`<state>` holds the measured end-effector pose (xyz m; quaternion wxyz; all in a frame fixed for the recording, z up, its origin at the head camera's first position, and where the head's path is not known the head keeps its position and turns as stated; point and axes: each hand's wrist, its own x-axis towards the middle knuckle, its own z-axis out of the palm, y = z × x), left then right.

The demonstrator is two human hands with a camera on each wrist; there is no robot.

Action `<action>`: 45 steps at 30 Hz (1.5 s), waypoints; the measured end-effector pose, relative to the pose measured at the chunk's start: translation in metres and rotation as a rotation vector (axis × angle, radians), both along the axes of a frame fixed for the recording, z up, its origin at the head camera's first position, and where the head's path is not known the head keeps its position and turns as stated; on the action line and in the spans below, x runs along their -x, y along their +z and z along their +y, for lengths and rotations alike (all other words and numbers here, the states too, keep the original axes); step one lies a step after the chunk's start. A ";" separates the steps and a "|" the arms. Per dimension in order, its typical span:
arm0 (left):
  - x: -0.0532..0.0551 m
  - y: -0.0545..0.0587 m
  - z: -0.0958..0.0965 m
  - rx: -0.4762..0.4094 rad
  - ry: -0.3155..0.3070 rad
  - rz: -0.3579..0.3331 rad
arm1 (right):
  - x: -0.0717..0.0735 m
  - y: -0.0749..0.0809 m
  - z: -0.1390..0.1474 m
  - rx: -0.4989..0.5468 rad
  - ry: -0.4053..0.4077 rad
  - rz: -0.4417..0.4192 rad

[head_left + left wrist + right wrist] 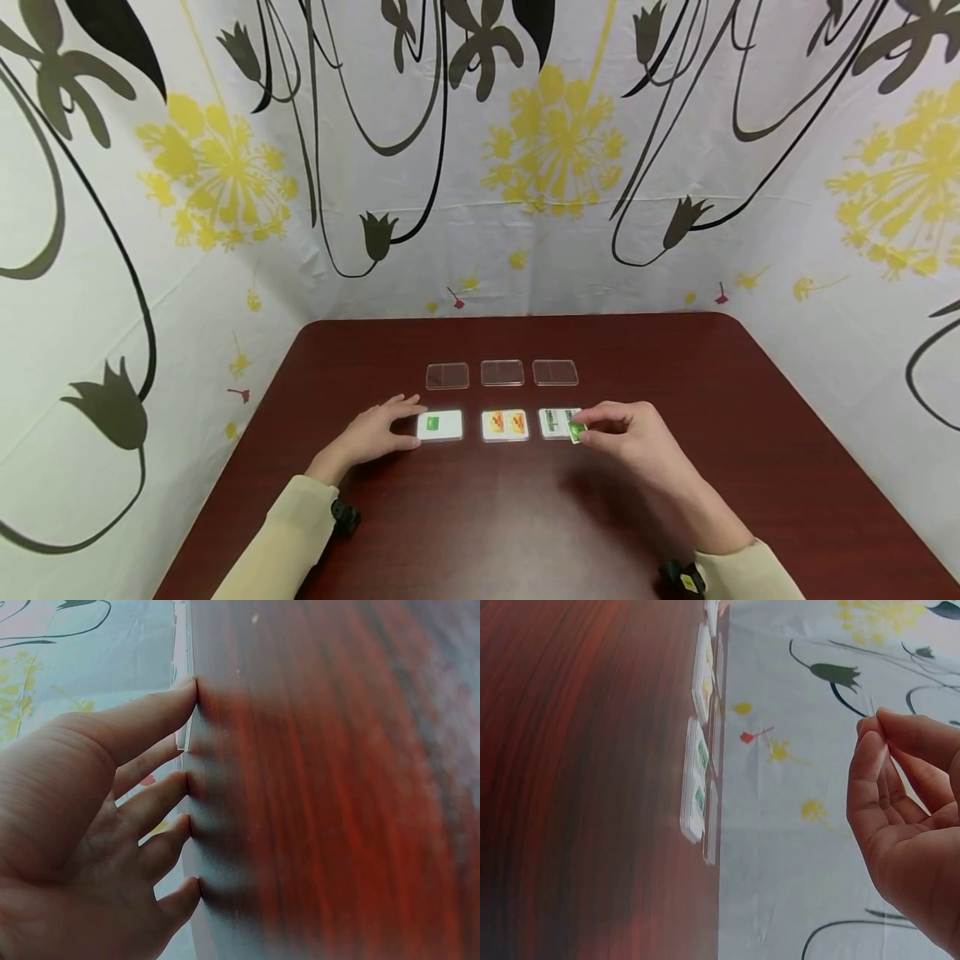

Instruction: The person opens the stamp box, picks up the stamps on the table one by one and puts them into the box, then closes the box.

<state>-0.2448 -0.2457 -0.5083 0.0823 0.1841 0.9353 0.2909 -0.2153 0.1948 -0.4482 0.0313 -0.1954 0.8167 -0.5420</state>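
My left hand (378, 431) rests on the table with fingers spread. Its thumb and forefinger touch the left end of a clear flat case (450, 426) holding a white sheet with a small green card on it. In the left wrist view the thumb (154, 720) and fingertips meet the dark wood. My right hand (637, 433) pinches a small green card (577, 431) between thumb and forefinger, above the right end of another case (553, 424) with green-and-white cards. The right wrist view shows this hand (915, 802) raised off the table, the thin card edge-on.
Between them lies a case with two orange cards (505, 425). Behind stand three clear lids or trays in a row, left (447, 376), middle (502, 372) and right (555, 372). The dark red table (480, 533) meets a flowered cloth wall (480, 250) at the back.
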 end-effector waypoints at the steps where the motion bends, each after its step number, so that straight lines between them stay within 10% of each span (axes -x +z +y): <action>1: 0.000 0.000 0.000 0.001 0.000 0.000 | 0.000 0.001 -0.003 0.001 0.004 -0.006; 45: 0.000 0.001 0.001 0.002 0.010 -0.022 | 0.027 0.010 -0.128 0.019 0.146 0.049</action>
